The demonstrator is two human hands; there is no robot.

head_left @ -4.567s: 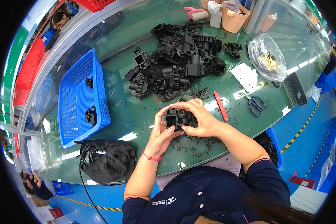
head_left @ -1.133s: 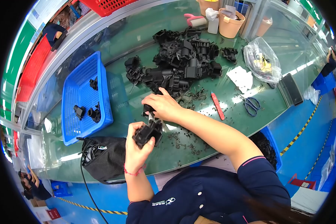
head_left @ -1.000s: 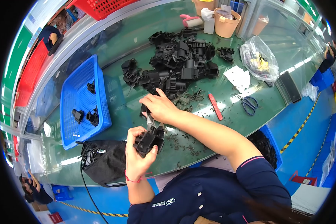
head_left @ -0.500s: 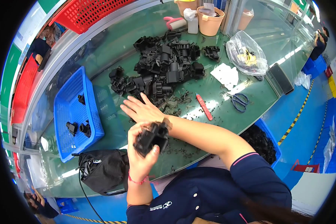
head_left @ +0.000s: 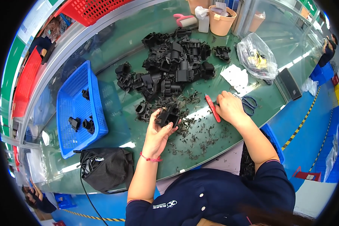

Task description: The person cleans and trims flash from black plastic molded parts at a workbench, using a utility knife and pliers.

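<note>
My left hand, with a red string bracelet at its wrist, is closed round a black plastic housing with a square opening. It holds the part above the table, near the small scraps. My right hand is low over the table with its fingers curled together. Its fingertips are against or right beside a slim red-handled tool; whether they pinch anything is hidden. Blue-handled scissors lie just beyond that hand, partly covered. Another black part rests by my left fingers.
A heap of black plastic parts fills the table's middle. To the left are a blue basket with several parts and a black pouch. Loose scraps lie in front. A clear bag and orange bucket stand farther off.
My right hand has moved away from my left, to the right, down beside the red-handled tool. My left hand has shifted right and farther forward with the housing. The view has shifted slightly.
</note>
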